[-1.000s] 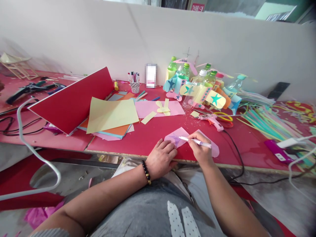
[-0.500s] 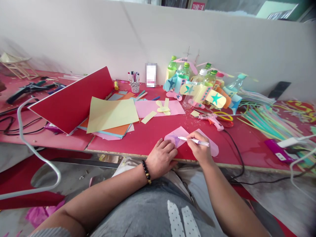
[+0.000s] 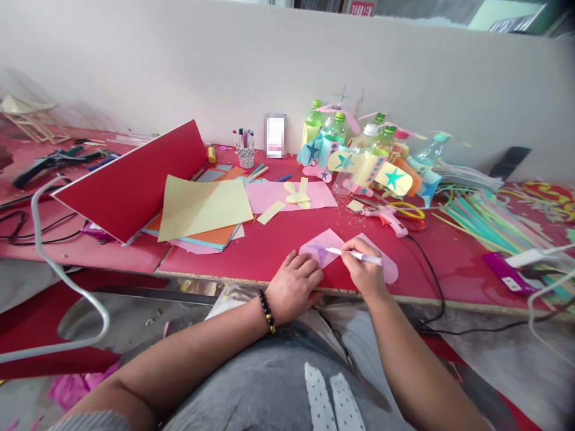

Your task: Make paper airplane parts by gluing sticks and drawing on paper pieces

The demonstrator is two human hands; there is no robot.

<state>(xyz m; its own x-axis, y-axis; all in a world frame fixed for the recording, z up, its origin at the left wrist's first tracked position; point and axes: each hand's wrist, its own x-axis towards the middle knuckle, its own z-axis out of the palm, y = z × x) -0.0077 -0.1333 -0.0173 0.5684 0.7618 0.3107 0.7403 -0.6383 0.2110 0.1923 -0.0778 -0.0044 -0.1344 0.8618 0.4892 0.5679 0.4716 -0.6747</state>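
Note:
My right hand (image 3: 366,272) pinches a white marker pen (image 3: 365,257) with a purple end. Its tip meets a purple-coloured star patch (image 3: 321,254) on a pink paper piece (image 3: 331,237) with a rounded end. My left hand (image 3: 295,282), a dark bead bracelet at the wrist, rests with fingers laid over the left part of that paper. The hand holds nothing and is open, pressing lightly on the sheet. Partly behind my right hand lies a second rounded pink piece (image 3: 390,269).
Beyond my hands lie a pink strip (image 3: 265,194) with a yellow paper propeller (image 3: 298,196), stacked coloured sheets (image 3: 204,206) and a pink glue gun (image 3: 389,220). Decorated bottles (image 3: 377,143) and a pen cup (image 3: 245,157) stand farther back. A red board (image 3: 139,185) leans at left; another person's hand (image 3: 4,157) shows at the edge.
The marker and my right hand have shifted very slightly to the right. My left hand stays in place on the paper.

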